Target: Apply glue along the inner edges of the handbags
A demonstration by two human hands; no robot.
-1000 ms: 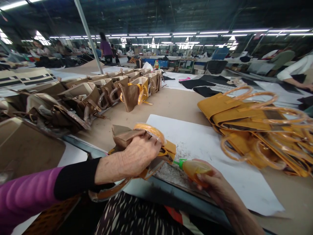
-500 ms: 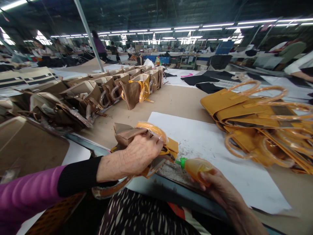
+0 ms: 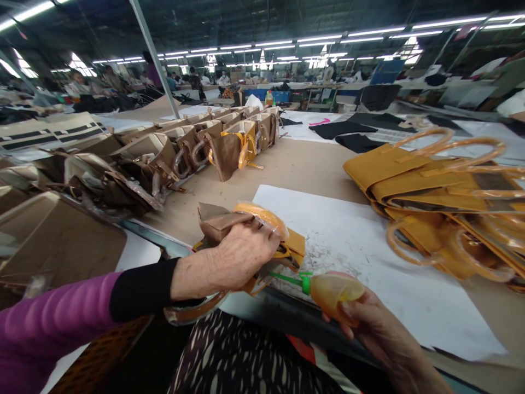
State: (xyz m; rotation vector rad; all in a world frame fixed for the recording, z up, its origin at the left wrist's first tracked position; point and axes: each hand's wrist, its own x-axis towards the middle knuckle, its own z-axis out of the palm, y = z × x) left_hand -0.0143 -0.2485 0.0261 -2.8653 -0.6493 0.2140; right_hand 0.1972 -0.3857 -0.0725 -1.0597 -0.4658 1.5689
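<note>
My left hand (image 3: 241,254) is closed on a handbag (image 3: 217,221) with brown and yellow panels, pressing it down at the table's front edge. The bag's plastic-wrapped yellow handle (image 3: 262,216) arches over my fingers, and another wrapped handle (image 3: 192,313) hangs below my wrist. In my right hand (image 3: 365,312) is a soft squeeze bottle (image 3: 334,293) of amber liquid, tilted to the left. Its long green nozzle (image 3: 287,279) reaches the bag's edge just under my left fingers. The nozzle's tip is hard to make out there.
Yellow bag pieces with wrapped handles (image 3: 435,202) are piled on the right. Rows of brown handbags (image 3: 143,153) stand at the left. A smudged white sheet (image 3: 348,246) covers the table before me. A metal pole (image 3: 153,54) rises behind the bags; several people work farther back.
The bottle's nozzle has come in closer to the bag, and more of its green length shows. My left hand keeps its hold on the bag. The whole view has shifted slightly.
</note>
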